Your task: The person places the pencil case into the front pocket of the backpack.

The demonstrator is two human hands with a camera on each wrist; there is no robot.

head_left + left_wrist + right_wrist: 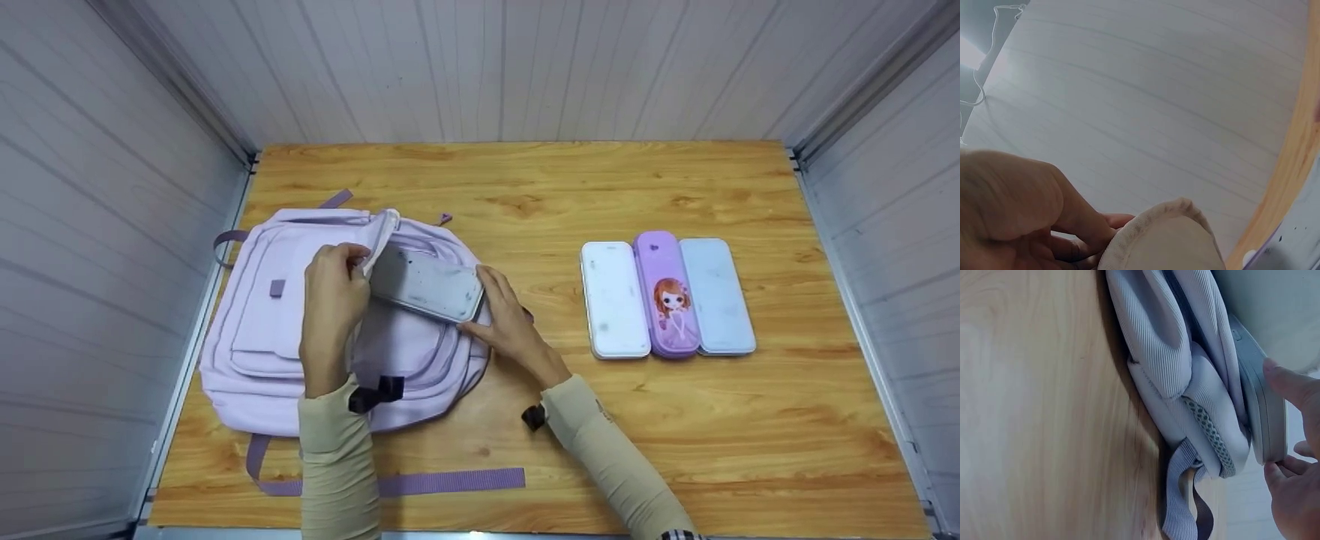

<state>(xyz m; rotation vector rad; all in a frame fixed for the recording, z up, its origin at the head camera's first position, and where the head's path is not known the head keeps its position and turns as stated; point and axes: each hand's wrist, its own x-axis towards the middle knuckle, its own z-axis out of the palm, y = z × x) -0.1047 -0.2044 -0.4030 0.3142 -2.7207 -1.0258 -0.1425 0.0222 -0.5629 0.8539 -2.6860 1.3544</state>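
Observation:
A light purple backpack [251, 322] lies on the table at the left in the head view, its opening facing right. My left hand [334, 307] pinches the edge of its raised fabric flap [381, 238]; the flap [1171, 242] also shows close up in the left wrist view. A pale, dark-speckled pencil case [435, 285] sits partly inside the opening, its left end hidden behind the flap. My right hand [512, 322] grips the outer end of this case, with thumb and fingers on opposite edges, as the case [1266, 405] shows in the right wrist view.
Right of the backpack, a white case [615, 300], a purple case with a doll picture [664, 262] and a pale blue case [716, 296] lie side by side. A purple strap [457, 481] stretches along the table's front. Panelled walls [465, 67] stand behind and at both sides.

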